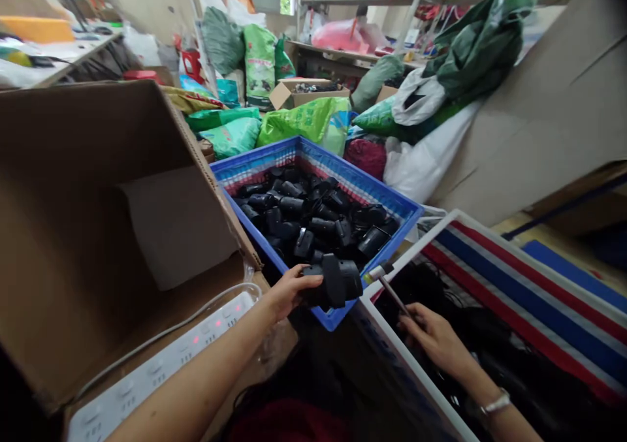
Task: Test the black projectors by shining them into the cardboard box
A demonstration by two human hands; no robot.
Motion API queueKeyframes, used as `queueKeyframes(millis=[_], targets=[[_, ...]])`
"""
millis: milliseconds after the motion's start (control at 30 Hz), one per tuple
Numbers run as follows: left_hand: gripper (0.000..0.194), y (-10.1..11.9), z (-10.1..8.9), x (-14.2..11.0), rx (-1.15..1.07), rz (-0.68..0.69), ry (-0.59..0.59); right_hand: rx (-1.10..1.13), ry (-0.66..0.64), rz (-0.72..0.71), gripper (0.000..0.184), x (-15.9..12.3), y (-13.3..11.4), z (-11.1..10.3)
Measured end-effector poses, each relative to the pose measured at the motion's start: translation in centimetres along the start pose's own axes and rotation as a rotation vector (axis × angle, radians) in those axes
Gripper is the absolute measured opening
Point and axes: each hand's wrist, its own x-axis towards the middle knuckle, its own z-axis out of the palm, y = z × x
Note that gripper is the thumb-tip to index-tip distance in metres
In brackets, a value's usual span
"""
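My left hand (287,292) grips a black plastic part (333,282) over the near corner of a blue crate (343,174). The crate holds several more black parts (313,217) of the same kind. My right hand (434,337) is closed around a thin tool with a dark red handle (389,288). The tool's pale tip points up toward the held part and sits just right of it. A watch shows on my right wrist.
A large open cardboard box (98,220) stands at the left, with a white power strip (161,363) lit by red lights lying in front of it. A bin lined with striped red, white and blue fabric (514,292) sits at the right. Green bags (304,119) and shelves crowd the back.
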Motion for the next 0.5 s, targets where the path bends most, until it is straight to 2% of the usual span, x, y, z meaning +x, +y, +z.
queueKeyframes(millis=[100,200,333,400,500], targets=[[0.046,-1.2,1.7,2.6,0.131,-0.068,-0.017,0.091,0.123,0.044,0.032,-2.6,1.1,0.4],[0.049,-2.2,3.0,4.6,0.232,-0.108,-0.027,0.042,0.236,0.088,0.041,-3.9,1.0,0.0],[0.053,-3.4,4.0,6.3,0.335,-0.131,-0.044,0.058,0.324,0.124,0.032,-4.3,0.8,-1.2],[0.057,-3.8,4.2,6.8,0.368,-0.140,-0.046,0.143,0.266,0.160,0.030,-4.4,0.9,-1.5],[0.061,-3.9,4.2,7.4,0.388,-0.142,-0.038,0.202,0.108,0.227,0.035,-4.4,1.0,-1.5]])
